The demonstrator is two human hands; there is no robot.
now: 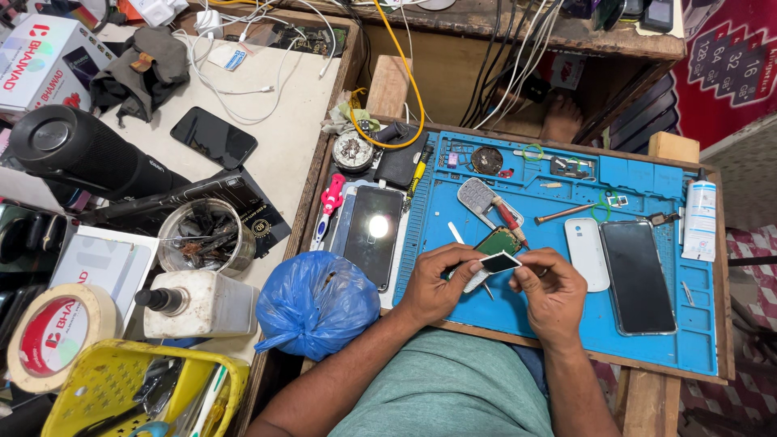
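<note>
- Cluttered with phone parts and cables, a wooden tabletop (720,243) carries a blue rubbery work mat (558,316) with moulded compartments along its far edge.
- Hard to make out: the small bits in those compartments are too tiny to tell apart, and the lower ends of both forearms are cut off by the picture's bottom edge, above a grey-green shirt.
- Left hand (433,283) curls in from the left, its thumb and forefinger pinched on the near-left edge of a small flat screen module (500,262), dark-faced with a pale rim.
- Right hand (550,291) comes in from the right, its fingertips closed on the other edge of the module, so that both hands hold it just above the mat.
- Partly hidden behind the hands lies a green circuit board (499,240); a red-handled tool (509,219) lies across it and across a grey keypad (475,196).
- Right of the hands, a white phone shell (587,253) lies beside a glossy black smartphone (637,277).
- Left of the mat, another smartphone (373,232) lies face up with a bright glare spot on its glass.
- Crumpled blue plastic bag (316,303) sits at the tabletop's near-left corner.
- Farther left stand a white plastic bottle (198,303), a roll of tape (53,336) and a yellow perforated basket (121,392), cut off at the bottom.
</note>
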